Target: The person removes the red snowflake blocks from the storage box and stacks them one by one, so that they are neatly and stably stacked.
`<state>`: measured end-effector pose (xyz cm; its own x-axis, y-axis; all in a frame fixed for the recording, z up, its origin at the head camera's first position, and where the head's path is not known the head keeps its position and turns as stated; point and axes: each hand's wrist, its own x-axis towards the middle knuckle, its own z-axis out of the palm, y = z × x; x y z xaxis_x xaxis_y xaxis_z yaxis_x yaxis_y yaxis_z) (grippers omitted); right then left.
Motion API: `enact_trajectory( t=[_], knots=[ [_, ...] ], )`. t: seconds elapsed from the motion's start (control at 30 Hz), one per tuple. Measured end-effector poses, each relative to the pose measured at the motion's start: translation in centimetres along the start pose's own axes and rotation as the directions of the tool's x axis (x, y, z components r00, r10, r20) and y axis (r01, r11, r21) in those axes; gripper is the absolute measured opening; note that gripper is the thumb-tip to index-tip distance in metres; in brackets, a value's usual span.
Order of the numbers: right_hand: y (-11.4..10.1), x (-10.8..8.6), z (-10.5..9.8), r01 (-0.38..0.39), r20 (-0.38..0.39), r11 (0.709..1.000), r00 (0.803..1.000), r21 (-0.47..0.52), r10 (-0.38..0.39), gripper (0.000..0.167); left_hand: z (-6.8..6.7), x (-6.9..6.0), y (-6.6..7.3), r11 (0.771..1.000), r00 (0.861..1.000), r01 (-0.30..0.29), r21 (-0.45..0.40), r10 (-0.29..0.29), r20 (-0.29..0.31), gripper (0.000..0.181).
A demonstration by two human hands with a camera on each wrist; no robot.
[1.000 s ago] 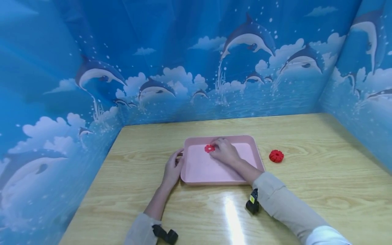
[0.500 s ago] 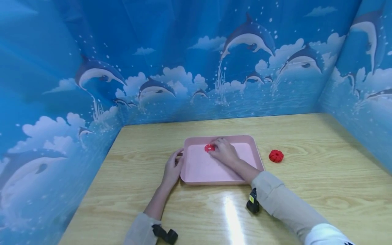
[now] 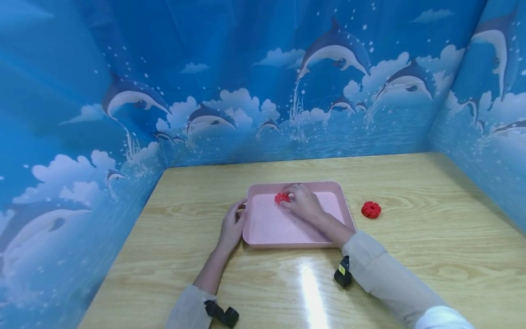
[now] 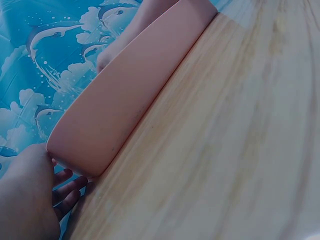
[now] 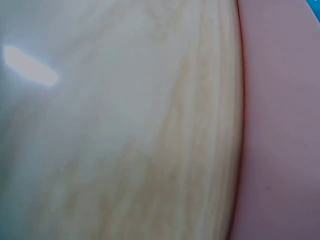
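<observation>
My right hand (image 3: 303, 202) reaches into the pink tray (image 3: 271, 228) and pinches a red flower-shaped disc (image 3: 281, 198) near the tray's back left. The disc has notched edges, and the fingers hide its right part. My left hand (image 3: 232, 226) rests against the outside of the tray's left wall. In the left wrist view, the left hand (image 4: 30, 195) touches the tray (image 4: 115, 95) at one corner, its fingers loosely bent. The right wrist view has the tray's outer wall (image 5: 280, 120) but no hand.
A thicker red flower-shaped piece (image 3: 371, 209) lies on the wooden table (image 3: 411, 256) to the right of the tray. Behind and at the sides hangs a blue dolphin-print backdrop (image 3: 246, 68). A black wrist camera (image 3: 343, 273) sits at the right sleeve.
The red disc in my right fingers has tilted slightly and shows less of its flat face. My left hand, the tray and the other red piece stay in place.
</observation>
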<state>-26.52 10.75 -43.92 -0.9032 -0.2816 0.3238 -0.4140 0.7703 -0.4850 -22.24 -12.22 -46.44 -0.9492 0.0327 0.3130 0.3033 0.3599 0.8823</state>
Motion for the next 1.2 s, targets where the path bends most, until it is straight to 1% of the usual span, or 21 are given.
enact_trajectory(
  t=[0.2, 0.33, 0.57, 0.67, 0.8, 0.97, 1.2],
  knots=[
    [-0.8, -0.7, -1.6, -0.024, 0.019, 0.999, 1.0, 0.027, 0.024, 0.028, 0.0, 0.0, 0.0, 1.0, 1.0, -0.003, 0.0, 0.003, -0.001, 0.032],
    [-0.9, -1.5, -2.8, -0.034, 0.024, 0.998, 0.999, 0.05, 0.033, 0.03, 0.0, 0.0, -0.1, 1.0, 1.0, 0.0, 0.0, 0.0, 0.0, 0.032],
    [-0.2, -3.0, -4.9, 0.036, 0.001, 0.999, 0.999, 0.041, -0.036, 0.039, 0.0, 0.1, -0.2, 1.0, 1.0, -0.001, -0.005, 0.001, 0.005, 0.033],
    [0.1, -3.6, -5.7, 0.048, -0.003, 0.997, 0.999, 0.053, -0.048, 0.039, 0.0, 0.1, -0.2, 1.0, 1.0, -0.002, -0.001, 0.002, 0.005, 0.033],
    [0.3, -4.4, -6.8, 0.026, -0.004, 0.997, 1.0, 0.068, -0.026, 0.037, -0.1, 0.1, -0.3, 1.0, 1.0, 0.004, 0.004, -0.004, 0.004, 0.033],
    [0.8, -5.4, -7.9, 0.015, -0.012, 1.0, 1.0, 0.023, -0.014, 0.036, 0.0, 0.1, -0.2, 1.0, 1.0, 0.003, 0.003, -0.003, 0.008, 0.033],
    [1.8, -6.5, -9.3, -0.014, -0.019, 1.0, 1.0, 0.007, 0.014, 0.036, 0.0, 0.1, -0.2, 1.0, 1.0, 0.007, 0.002, -0.007, 0.008, 0.033]
  ],
)
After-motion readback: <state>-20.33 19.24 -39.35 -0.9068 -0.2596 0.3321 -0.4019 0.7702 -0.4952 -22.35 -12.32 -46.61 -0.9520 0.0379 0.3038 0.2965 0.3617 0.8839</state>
